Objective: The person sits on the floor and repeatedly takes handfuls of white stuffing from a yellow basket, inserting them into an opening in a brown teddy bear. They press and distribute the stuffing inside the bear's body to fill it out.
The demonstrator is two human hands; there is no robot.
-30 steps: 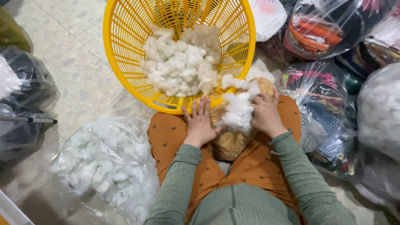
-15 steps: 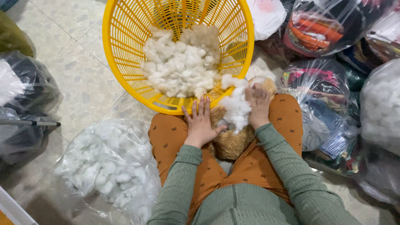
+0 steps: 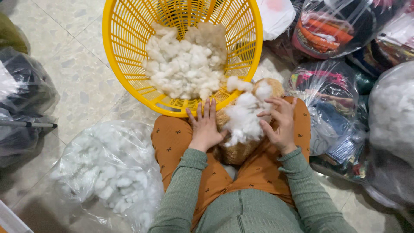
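A tan plush toy (image 3: 239, 149) lies in my lap between my orange-trousered knees, with a clump of white stuffing (image 3: 243, 118) bulging out of it. My left hand (image 3: 206, 127) lies flat on the toy's left side, fingers spread. My right hand (image 3: 279, 122) has its fingers curled against the right side of the stuffing clump. Just beyond my knees stands a yellow plastic basket (image 3: 129, 82) holding a heap of white and beige stuffing (image 3: 185, 64).
A clear bag of white stuffing (image 3: 108, 172) lies on the tiled floor at my left. Dark bags (image 3: 21, 103) sit at the far left. Clear bags of coloured fabric (image 3: 327, 99) and another bag of white stuffing (image 3: 392, 112) crowd the right side.
My right hand has slid from the top of the stuffing clump to its right side. The left hand has stayed flat on the toy. The view has shifted slightly.
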